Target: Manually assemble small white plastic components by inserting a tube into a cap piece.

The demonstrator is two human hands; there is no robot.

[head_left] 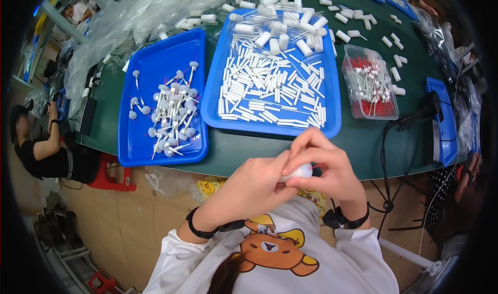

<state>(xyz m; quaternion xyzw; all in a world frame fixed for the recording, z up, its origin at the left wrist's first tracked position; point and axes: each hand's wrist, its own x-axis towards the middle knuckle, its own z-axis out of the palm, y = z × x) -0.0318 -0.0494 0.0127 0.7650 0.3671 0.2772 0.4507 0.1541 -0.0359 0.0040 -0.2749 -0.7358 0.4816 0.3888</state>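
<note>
A small white cylindrical piece [301, 172] with a thin red wire at its end is held between my hands, just in front of the table's near edge. My left hand [254, 177] is closed round its left side, fingers curled, which hides that part. My right hand [327, 164] pinches the other end between thumb and fingers. Just beyond lies a blue tray [272, 129] with many short white tubes [259, 81] and, at its far end, thicker white cylinders [275, 40].
Left of it, a blue tray [136, 146] holds grey-capped white pieces with thin wires [174, 112]. At right stands a clear container [353, 105] of red-wired parts, near black cables [415, 117]. Plastic bags [124, 19] cover the far left. Other people [44, 143] sit around the table.
</note>
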